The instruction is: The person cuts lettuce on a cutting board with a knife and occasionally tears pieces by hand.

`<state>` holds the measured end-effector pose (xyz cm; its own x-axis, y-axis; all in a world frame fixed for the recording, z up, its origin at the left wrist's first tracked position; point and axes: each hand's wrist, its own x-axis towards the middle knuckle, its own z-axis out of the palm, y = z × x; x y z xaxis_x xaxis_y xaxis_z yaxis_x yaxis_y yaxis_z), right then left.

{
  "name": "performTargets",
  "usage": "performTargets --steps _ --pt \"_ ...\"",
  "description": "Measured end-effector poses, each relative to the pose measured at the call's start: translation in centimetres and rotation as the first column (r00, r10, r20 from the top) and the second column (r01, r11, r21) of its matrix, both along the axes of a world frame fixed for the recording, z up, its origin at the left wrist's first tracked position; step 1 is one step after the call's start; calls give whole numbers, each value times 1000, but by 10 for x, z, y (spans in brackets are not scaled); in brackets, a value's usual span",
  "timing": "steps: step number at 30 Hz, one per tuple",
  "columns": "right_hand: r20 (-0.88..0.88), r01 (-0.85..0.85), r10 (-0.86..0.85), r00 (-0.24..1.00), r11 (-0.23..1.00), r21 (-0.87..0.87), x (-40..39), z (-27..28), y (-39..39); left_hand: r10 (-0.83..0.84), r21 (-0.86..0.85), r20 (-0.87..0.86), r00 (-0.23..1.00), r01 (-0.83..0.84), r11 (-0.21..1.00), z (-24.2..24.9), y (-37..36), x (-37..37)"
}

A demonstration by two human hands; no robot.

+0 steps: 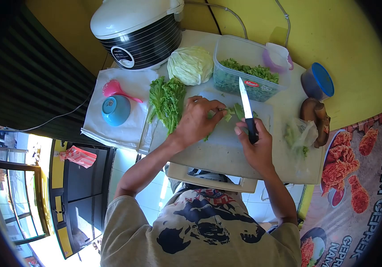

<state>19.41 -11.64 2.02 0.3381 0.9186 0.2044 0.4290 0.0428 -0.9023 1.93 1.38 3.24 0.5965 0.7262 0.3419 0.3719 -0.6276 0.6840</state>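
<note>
My right hand (258,149) is closed round the black handle of a knife (246,99), its blade pointing up and away from me. Pinched between the fingertips of my left hand (198,116) is a small piece of lettuce (229,114). Beneath both hands lies a pale cutting board (226,133), partly hidden by them. More green leaf shows just behind the knife. To the left of my left hand rests a bunch of leafy lettuce (167,103). Behind the board, a clear plastic container (244,91) holds chopped greens (249,69).
A cabbage (191,66) and a rice cooker (139,38) stand at the back. On the left are a blue bowl (115,110) and pink ladle (119,90). A plastic bag (301,135), a brown mortar-like object (314,118) and a blue-lidded tub (317,81) are on the right.
</note>
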Motion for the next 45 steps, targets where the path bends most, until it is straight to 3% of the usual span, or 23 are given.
performTargets --steps 4,7,10,14,17,22,25,28,32,45 --pt "-45 0 5 999 993 115 -10 -14 30 -26 -119 157 987 45 992 2 -3 -1" --pt "-5 2 -1 1000 990 140 -12 -18 40 13 -152 66 998 -2 988 3 -2 -8" --pt "103 -41 28 994 992 120 -10 -16 49 104 65 -6 995 -103 993 -14 4 -13" --pt "245 -120 117 963 993 1 -6 -14 61 166 225 -55 985 -150 963 -26 9 -13" --pt "416 -170 67 907 961 218 -11 -16 63 222 258 -95 970 -191 947 -31 8 -11" --pt "373 -213 179 910 976 53 -7 -6 28 272 202 -82 959 -252 947 -34 11 -14" --pt "394 -212 204 896 977 -24 -6 -3 5 215 219 -73 974 -194 956 -29 11 -22" --pt "434 -223 254 864 967 -120 -8 -3 -16 52 360 -112 992 -8 933 -29 10 -29" --pt "445 -214 295 846 951 -223 -19 -3 -34 47 398 -241 969 54 916 -33 4 -32" --pt "481 -199 342 807 925 -324 -28 -4 -43 62 410 -253 966 49 911 -35 -1 -33"
